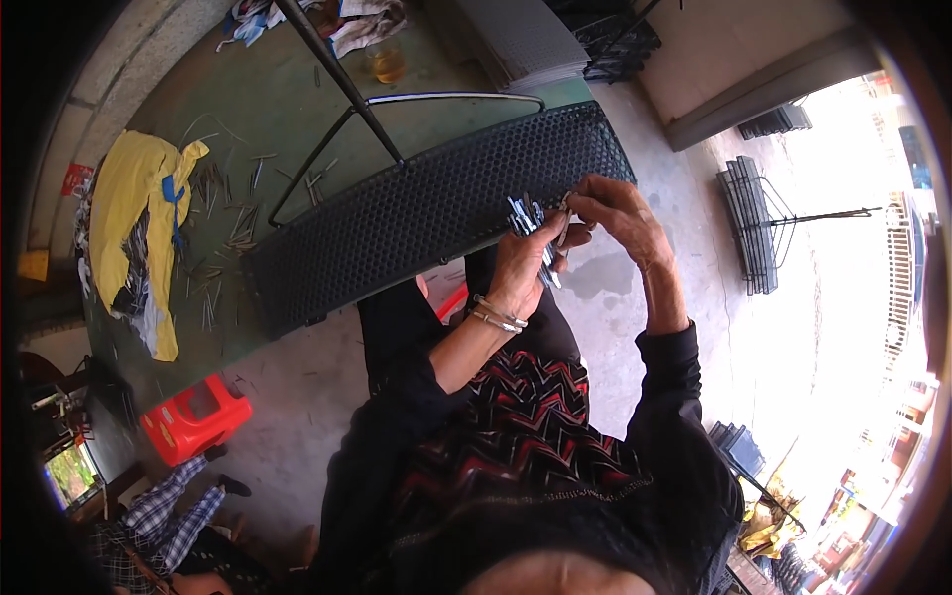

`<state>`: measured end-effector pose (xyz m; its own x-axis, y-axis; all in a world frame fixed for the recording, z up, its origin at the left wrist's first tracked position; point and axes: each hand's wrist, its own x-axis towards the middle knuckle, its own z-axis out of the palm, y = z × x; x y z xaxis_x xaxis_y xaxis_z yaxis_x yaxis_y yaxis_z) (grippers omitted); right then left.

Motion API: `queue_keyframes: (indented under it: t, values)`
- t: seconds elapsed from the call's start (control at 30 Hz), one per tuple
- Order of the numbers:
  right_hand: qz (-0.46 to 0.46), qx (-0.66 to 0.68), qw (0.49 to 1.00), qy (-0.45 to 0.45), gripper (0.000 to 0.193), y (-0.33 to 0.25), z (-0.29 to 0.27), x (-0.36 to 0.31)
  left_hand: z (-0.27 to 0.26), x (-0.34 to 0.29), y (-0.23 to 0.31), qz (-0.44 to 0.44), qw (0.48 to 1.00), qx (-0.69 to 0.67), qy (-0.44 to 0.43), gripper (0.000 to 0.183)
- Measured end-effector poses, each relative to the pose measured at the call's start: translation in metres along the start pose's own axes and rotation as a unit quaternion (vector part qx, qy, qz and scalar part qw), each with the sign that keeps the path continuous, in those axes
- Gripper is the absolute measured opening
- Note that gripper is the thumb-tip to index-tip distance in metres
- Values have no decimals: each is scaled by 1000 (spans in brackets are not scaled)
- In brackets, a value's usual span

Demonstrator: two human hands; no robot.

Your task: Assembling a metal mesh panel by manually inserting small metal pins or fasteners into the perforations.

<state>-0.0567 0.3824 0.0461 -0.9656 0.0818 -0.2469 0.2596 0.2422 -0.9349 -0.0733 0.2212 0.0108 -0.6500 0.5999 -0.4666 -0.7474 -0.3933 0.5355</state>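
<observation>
My left hand, with bangles at the wrist, is closed round a bundle of thin shiny metal strips whose ends stick out above and below the fist. Close against it, the fingers of my right hand pinch one thin strip beside the bundle. Both hands are over the near right edge of a long black perforated metal panel. A dark rod rises from the panel's far side, joined by a bent metal brace.
The panel lies on a green table strewn with loose thin strips. A yellow sack is at the left, stacked grey perforated sheets at the back. A red plastic stool stands lower left, near another person's checked trousers.
</observation>
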Motion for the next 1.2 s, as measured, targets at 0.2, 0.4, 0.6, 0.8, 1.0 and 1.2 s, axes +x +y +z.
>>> queue_keyframes:
  t: [0.2, 0.4, 0.6, 0.8, 1.0, 1.2]
  values:
    - [-19, -3, 1000, 11, 17, 1, -1, -1, 1, 1, -2, 2, 1000, 12, 18, 13]
    - [-58, 7, 995, 82, 17, 6, -7, 1, 2, 0, 1, 2, 999, 39, 33, 13]
    - [-118, -145, 906, 379, 15, 2, -17, 34, 3, 1, -3, -8, 999, 38, 23, 12]
    - [-167, -220, 857, 436, 15, 24, -34, 71, 7, 1, -1, -14, 999, 32, 15, 11]
    - [-180, -298, 846, 404, 11, 32, -35, 87, 1, 1, 1, -33, 999, 21, 7, 15]
    - [-137, -415, 818, 374, 20, 25, -29, 84, 1, 3, 1, -32, 999, 1, -4, 13]
